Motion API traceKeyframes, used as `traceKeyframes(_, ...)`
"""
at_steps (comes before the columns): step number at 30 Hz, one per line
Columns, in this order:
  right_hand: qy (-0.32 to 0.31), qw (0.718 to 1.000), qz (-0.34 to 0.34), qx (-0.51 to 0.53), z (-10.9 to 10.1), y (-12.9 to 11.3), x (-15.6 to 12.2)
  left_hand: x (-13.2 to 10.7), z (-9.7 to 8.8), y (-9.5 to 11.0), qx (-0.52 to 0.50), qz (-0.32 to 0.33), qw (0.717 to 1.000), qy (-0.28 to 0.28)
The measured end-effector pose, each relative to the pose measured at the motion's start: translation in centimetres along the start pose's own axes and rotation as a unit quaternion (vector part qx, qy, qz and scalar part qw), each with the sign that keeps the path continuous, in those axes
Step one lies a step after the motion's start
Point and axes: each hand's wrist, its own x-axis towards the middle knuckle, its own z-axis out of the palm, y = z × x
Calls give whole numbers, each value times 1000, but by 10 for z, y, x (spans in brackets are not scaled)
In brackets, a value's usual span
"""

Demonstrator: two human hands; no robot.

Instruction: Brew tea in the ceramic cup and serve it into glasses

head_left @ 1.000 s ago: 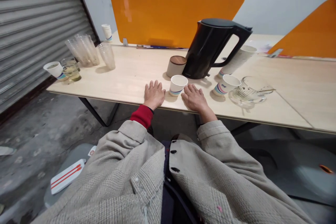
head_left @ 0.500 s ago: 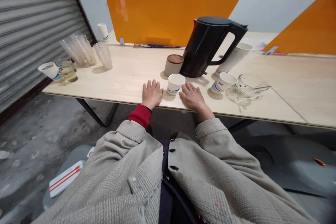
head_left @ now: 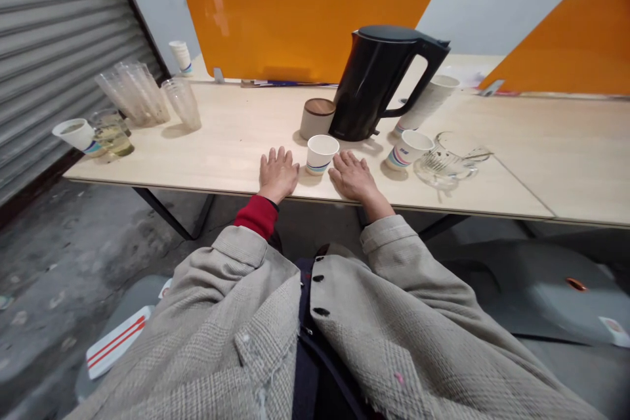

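My left hand lies flat on the wooden table, fingers spread, holding nothing. My right hand rests flat as well, palm down and empty. Between the two hands stands a small white paper cup with a coloured band, upright, a short gap from each hand. Behind it are a beige canister with a brown lid and a black electric kettle, its handle to the right.
A second paper cup, a tall paper cup and a clear glass pitcher sit right of the kettle. Clear plastic cups, a glass of yellowish liquid and another paper cup occupy the left end. Orange dividers stand behind.
Both hands stay flat beside the cup. Only the view has shifted: everything now sits a little further left and lower in the picture.
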Motion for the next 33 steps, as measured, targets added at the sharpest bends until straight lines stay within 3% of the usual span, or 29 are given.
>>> traceKeyframes(33,-13,999,11,-28,-6,-5,-2,2,1,-1,7,-2,1000,-5)
